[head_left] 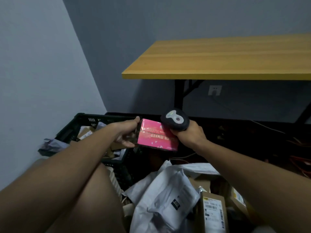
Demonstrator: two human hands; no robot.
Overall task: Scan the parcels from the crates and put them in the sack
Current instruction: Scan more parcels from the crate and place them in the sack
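left hand (126, 134) holds the pink parcel (157, 137) above the black crate (84, 122) | right hand (188, 134) grips the scanner (175, 121), touching the parcel | risk: no barcode faces up, so the scan may miss
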